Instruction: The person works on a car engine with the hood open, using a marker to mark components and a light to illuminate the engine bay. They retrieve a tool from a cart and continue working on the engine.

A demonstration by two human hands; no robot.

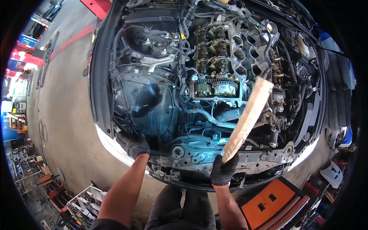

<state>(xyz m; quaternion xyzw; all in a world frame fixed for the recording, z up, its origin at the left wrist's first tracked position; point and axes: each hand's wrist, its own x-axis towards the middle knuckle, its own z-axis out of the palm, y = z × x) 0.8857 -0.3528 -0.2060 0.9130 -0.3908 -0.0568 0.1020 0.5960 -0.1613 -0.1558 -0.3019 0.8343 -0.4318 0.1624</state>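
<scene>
The right hand [224,171] clamps the near end of a wooden bar [249,117], slanting over the engine bay [195,155]. Held only there, it could tip and strike the exposed sprockets [225,89]; the left hand's [135,145] grip is unclear.

The plank [247,120] is matt bare wood, the right glove [224,171] dull knitted cloth, the cam gears [225,89] shiny metal.

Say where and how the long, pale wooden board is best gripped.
Likely the near end of the long, pale wooden board, from the person's side, where the black-gloved right hand grips it: the slender board slants away over the exposed grey metal engine, leaving that end within easiest reach.
</scene>
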